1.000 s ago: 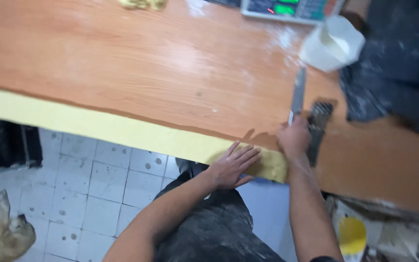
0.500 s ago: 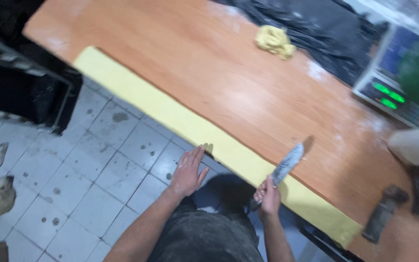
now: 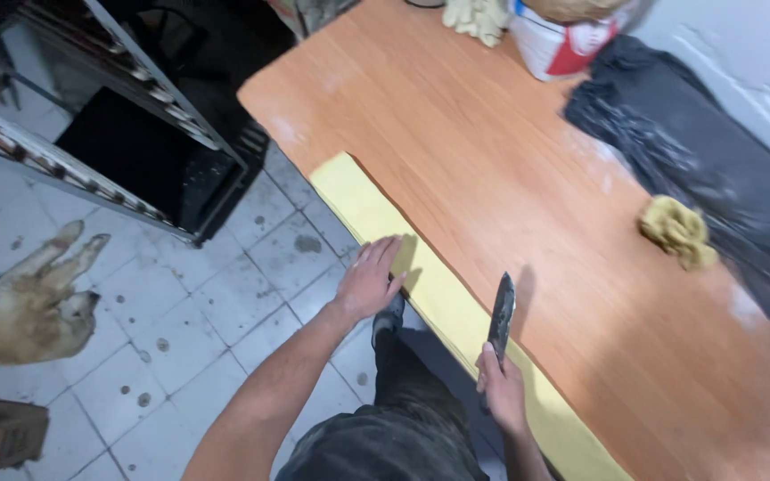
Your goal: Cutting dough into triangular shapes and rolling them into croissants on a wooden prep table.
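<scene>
Head | left hand [image 3: 369, 283] flat on yellow strip [image 3: 443, 298] | right hand [image 3: 503, 390] grips knife [image 3: 500, 315]

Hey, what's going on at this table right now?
A person stands at the near edge of a long wooden table. The left hand lies flat on a long yellow strip that runs along that edge, while the right hand holds a knife, its dark blade pointing up over the strip. Farther back on the table lie a yellowish lump, a black sheet and a white-and-red bucket. A dog lies on the tiled floor.
</scene>
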